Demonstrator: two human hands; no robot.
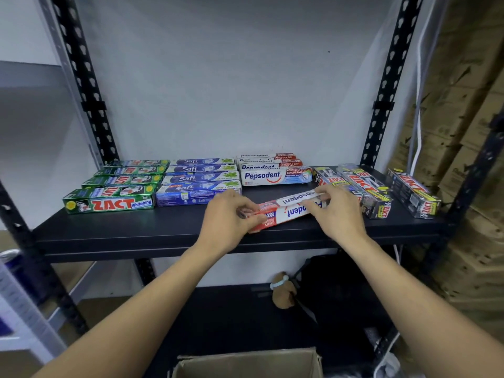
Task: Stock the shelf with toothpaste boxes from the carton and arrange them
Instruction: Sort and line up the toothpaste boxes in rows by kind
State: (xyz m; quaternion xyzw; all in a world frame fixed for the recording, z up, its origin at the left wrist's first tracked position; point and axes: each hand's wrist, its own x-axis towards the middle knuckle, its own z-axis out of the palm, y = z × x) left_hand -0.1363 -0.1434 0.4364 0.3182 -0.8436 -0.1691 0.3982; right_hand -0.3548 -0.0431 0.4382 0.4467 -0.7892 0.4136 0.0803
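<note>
A white and red Pepsodent box (289, 211) lies upside down near the front of the black shelf (136, 230). My left hand (231, 214) grips its red left end, and my right hand (332, 211) grips its right end. Behind it stand rows of green Zact boxes (114, 192), blue Safi boxes (199, 181), Pepsodent boxes (275, 170) and black Zact boxes (365, 189). The brown carton (245, 361) sits open at the bottom edge, below my arms.
Black perforated uprights (84, 85) frame the shelf on both sides. On the lower shelf lie a brown plush toy (283, 293) and a dark bag (332, 285). Stacked cardboard boxes (463, 132) fill the right side. A white rack (16, 296) stands at the left.
</note>
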